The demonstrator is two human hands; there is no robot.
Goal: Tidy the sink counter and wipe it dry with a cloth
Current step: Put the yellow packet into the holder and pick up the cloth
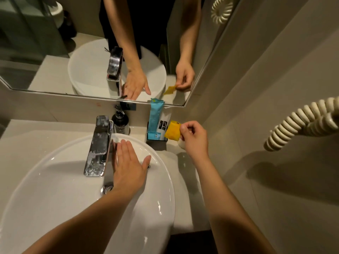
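The left hand [128, 162] is lying flat, fingers together and thumb splayed, over the far rim of the round white ceramic basin [55, 189], just right of the spotted chrome mixer tap [99, 145]. The fingertips are reaching the rim's back edge; I cannot tell whether the palm is touching it.

The right hand [192, 138] is hovering over the pale stone counter [185, 180] at its back right corner, thumb and forefinger pinching a small yellow sachet [172, 132]. The sachet is hanging just beside the dark rectangular holder [156, 143], which is standing against the back wall with a light-blue packet [155, 118] and a white packet [163, 123] upright inside.

A dark pump bottle [120, 121] is sitting behind the tap, close to the wall-mounted mirror [55, 52]. Free counter is running as a narrow strip between the basin's right edge and the side wall, where a cream coiled cord [302, 121] is hanging.
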